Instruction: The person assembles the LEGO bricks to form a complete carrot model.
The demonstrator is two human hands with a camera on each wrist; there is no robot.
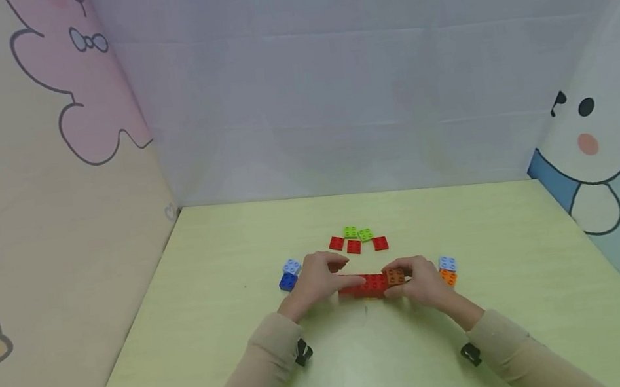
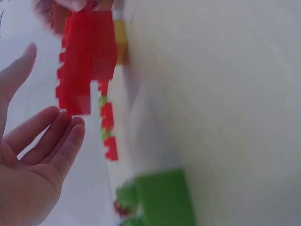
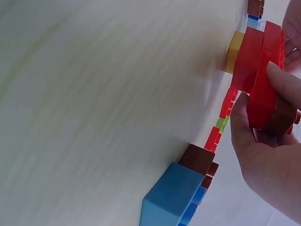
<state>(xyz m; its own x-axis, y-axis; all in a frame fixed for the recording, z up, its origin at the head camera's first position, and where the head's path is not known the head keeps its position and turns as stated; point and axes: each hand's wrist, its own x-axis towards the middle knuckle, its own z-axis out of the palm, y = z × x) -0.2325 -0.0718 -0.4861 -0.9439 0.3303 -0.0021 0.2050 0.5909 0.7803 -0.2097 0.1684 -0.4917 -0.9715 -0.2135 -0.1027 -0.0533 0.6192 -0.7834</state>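
A structure of joined red bricks (image 1: pixel 373 284) stands mid-table, its longer upper layer overhanging a shorter red block below. Under that block is a yellow brick (image 3: pixel 233 52). At the structure's right end sits a brown brick (image 1: pixel 395 276). My right hand (image 1: pixel 422 280) grips this end, thumb and fingers on opposite sides of the red bricks and around the brown one. Beside the left end is my left hand (image 1: pixel 318 278), thumb and fingers spread apart. In the left wrist view its fingertips (image 2: pixel 75 129) are close to the red end; contact cannot be told.
Behind the structure lie flat red plates (image 1: pixel 354 247) and lime green plates (image 1: pixel 350 232). Light blue (image 1: pixel 292 266) and dark blue bricks (image 1: pixel 288 282) lie left; light blue (image 1: pixel 447 263) and orange bricks (image 1: pixel 448 276) lie right. A blurred green brick (image 2: pixel 164 197) shows near my left wrist.
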